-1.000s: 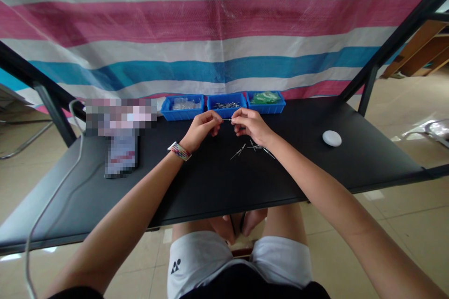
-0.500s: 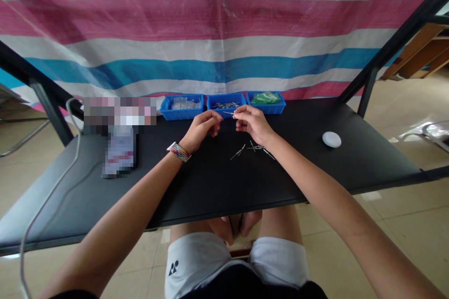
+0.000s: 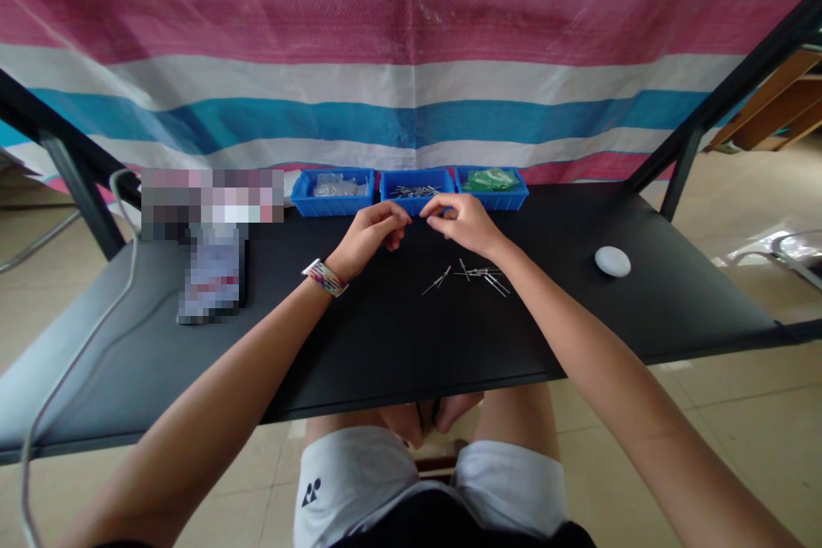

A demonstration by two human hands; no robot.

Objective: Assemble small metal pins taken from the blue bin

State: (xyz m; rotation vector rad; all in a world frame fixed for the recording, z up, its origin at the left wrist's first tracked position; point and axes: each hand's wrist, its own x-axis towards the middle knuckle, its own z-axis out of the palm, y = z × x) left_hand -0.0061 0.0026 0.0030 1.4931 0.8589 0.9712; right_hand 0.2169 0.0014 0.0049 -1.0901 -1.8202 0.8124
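Pins (image 3: 479,276) dot black table (image 3: 674,308), seemingly before tarp (image 3: 411,60).

Black table carrying bins, pins and a few loose items

A black table (image 3: 398,342) is standing in front of a striped tarp, with three blue bins sitting in a row along its far edge: the left bin (image 3: 332,193) is holding clear bits, the middle bin (image 3: 416,189) is holding thin metal pins, and the right bin (image 3: 493,186) is holding something green. A loose scatter of metal pins (image 3: 472,276) is lying on the tabletop just nearer than the bins. A white round object (image 3: 612,261) is resting well apart to the right. A blurred flat item (image 3: 211,278) is lying on the left, and a grey cable (image 3: 96,334) is trailing across the left end.
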